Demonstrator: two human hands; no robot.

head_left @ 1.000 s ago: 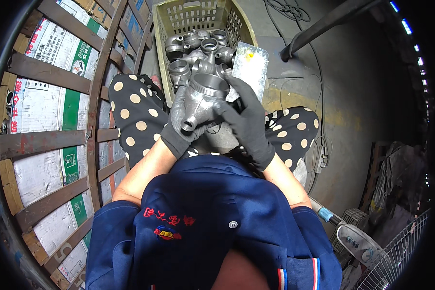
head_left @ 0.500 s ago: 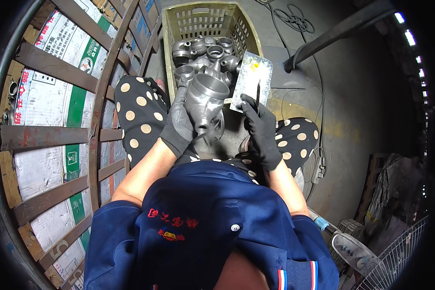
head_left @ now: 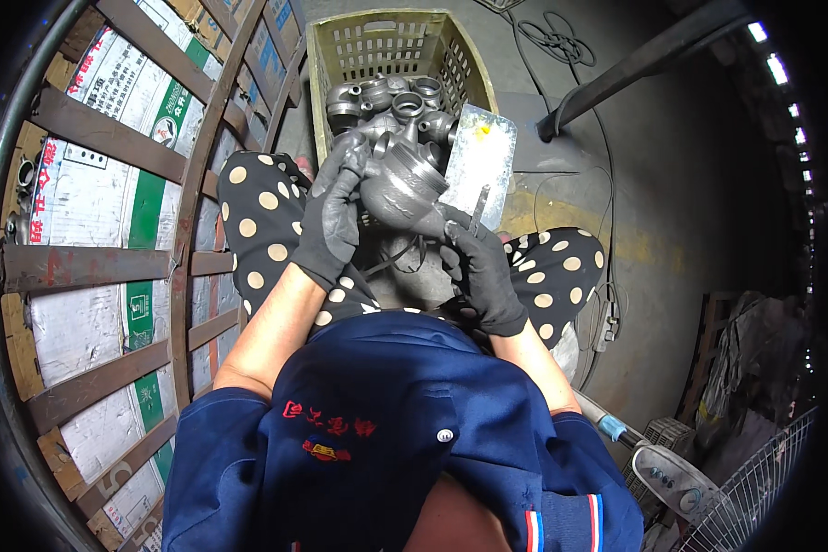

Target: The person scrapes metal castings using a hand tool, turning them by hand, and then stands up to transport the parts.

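Observation:
My left hand point(head_left: 333, 207), in a dark grey glove, is closed on a grey metal pipe fitting point(head_left: 398, 191) with a round body and a wide ringed mouth. The fitting is tilted, and its mouth points up and to the right. My right hand point(head_left: 481, 274), also gloved, is closed around a thin dark stick-like tool point(head_left: 479, 208). Its fingers are at the fitting's narrow lower right end; whether they grip that end I cannot tell. Just beyond the right hand, a whitish rectangular plate point(head_left: 489, 161) with a yellow spot rests by the crate's near right corner.
An olive plastic crate point(head_left: 474, 69) in front of me holds several similar fittings point(head_left: 345, 103). A rusty metal rack with cartons point(head_left: 97, 313) stands at left. On the right are a dark post point(head_left: 653, 64), floor cables point(head_left: 607, 156) and a fan point(head_left: 754, 488).
The fitting has been turned, its mouth swinging from upward to the upper right. My right hand has come down and left to the fitting's narrow end, bringing the dark tool along.

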